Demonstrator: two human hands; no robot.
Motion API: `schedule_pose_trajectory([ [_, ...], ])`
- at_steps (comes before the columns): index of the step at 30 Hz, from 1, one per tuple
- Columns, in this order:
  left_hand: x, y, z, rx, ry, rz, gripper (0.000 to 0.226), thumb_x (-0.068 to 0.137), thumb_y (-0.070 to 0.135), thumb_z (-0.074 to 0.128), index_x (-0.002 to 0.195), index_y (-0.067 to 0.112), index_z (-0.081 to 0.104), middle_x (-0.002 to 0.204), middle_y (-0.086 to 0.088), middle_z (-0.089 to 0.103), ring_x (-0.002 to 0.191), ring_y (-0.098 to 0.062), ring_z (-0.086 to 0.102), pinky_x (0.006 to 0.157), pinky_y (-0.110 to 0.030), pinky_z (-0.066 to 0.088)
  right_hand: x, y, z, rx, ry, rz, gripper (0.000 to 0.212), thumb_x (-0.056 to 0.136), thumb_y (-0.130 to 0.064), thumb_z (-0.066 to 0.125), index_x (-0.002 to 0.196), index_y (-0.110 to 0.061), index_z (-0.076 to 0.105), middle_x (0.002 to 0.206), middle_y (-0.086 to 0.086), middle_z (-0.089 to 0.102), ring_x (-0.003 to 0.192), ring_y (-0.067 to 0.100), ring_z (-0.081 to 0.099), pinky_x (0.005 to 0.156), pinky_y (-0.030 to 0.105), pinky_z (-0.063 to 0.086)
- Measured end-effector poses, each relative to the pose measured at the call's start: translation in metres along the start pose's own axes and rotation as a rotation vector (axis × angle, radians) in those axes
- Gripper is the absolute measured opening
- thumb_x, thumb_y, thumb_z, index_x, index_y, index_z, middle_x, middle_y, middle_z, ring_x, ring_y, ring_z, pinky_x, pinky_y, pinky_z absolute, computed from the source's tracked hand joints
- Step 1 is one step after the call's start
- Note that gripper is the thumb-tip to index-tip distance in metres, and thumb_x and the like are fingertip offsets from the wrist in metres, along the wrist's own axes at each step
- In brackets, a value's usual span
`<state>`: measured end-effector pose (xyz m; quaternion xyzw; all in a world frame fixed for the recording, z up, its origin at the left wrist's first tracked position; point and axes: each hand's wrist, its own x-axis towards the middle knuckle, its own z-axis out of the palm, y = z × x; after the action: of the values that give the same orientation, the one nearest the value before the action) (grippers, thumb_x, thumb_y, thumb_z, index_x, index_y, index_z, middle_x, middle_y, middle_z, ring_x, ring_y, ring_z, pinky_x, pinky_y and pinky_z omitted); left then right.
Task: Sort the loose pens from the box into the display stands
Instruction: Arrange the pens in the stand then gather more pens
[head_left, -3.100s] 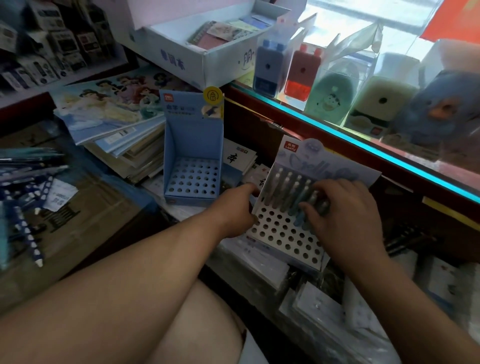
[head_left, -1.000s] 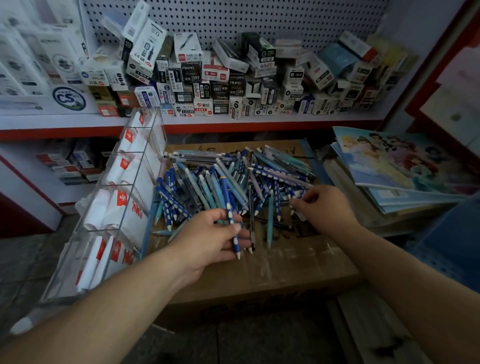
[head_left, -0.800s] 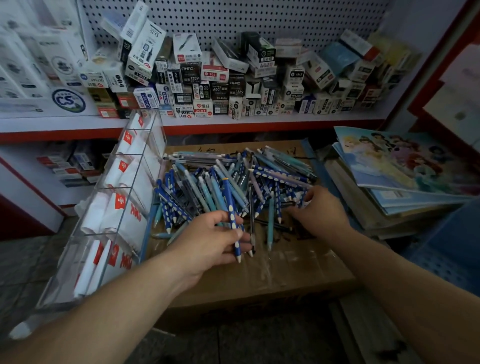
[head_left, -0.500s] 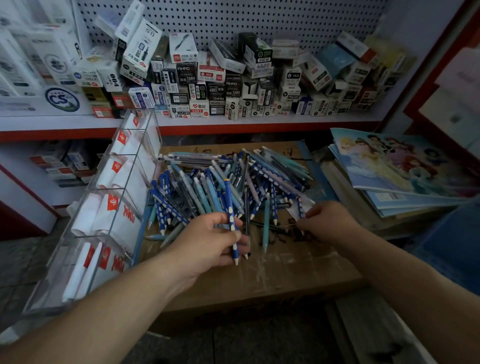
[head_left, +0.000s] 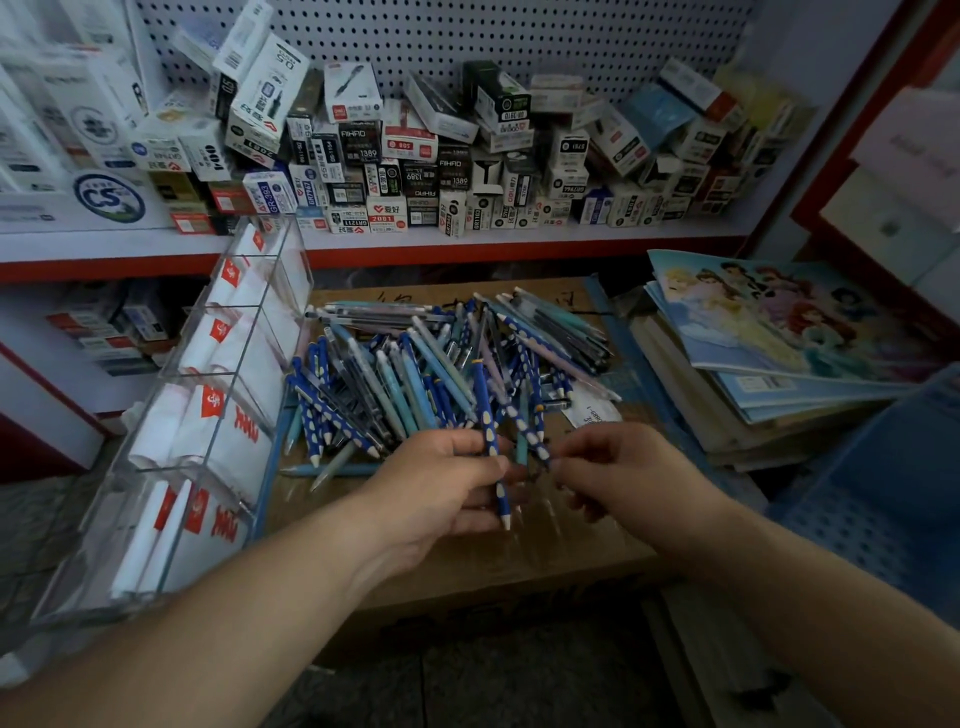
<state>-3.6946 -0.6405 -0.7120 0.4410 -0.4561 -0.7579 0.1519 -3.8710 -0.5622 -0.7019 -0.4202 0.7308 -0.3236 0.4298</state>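
Since a moment ago my right hand (head_left: 634, 467) has left the right edge of the heap and closed in on my left hand (head_left: 441, 493); the two now nearly meet at the near side of the pile.

Behind everything runs the shelf (head_left: 467, 244), crammed with small boxes (head_left: 363, 150). Below it sits the cardboard box (head_left: 467, 566) that carries the work. A clear rack (head_left: 218, 415) stands against its left side and a stack of books (head_left: 779, 364) lies on its right. A blue display stand (head_left: 883, 493) with its rows of holes shows at the right edge, well apart from the pile.

The heap of pens (head_left: 415, 364) covers the far half of the box top, dark blue dotted ones mixed with pale blue and teal. My left hand is curled round one dark blue pen (head_left: 485, 415), white tip pointing towards me. My right hand has its fingers bent at the tips of two more pens just beside it. Whether it grips one I cannot tell.

I judge this to be the gathering step, collecting matching dotted pens into one bunch. Next I should pull the match clear of the tangle, lay it alongside the held pen with tips the same way, then carry the bunch over to the stand.
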Motion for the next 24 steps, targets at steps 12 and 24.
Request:
schedule_pose_trajectory([
  [12, 0.002, 0.002, -0.021, -0.083, 0.161, 0.045, 0.017, 0.098, 0.004, 0.06, 0.115, 0.004, 0.064, 0.098, -0.011, 0.079, 0.091, -0.024, 0.077, 0.071, -0.036, 0.064, 0.058, -0.01, 0.003, -0.333, 0.265, -0.156, 0.012, 0.093, -0.036, 0.072, 0.092, -0.025, 0.069, 0.079, -0.01, 0.068, 0.065, 0.003, 0.065, 0.049, 0.014, 0.044],
  [24, -0.004, 0.001, -0.031, -0.042, 0.131, 0.072, 0.026, 0.093, -0.001, 0.066, 0.116, 0.011, 0.066, 0.098, -0.009, 0.079, 0.091, -0.023, 0.077, 0.073, -0.036, 0.063, 0.091, 0.0, 0.017, -0.31, 0.236, 0.126, 0.062, 0.083, -0.041, 0.081, 0.132, -0.01, 0.059, 0.099, 0.003, 0.066, 0.081, 0.022, 0.068, 0.068, 0.038, 0.059],
])
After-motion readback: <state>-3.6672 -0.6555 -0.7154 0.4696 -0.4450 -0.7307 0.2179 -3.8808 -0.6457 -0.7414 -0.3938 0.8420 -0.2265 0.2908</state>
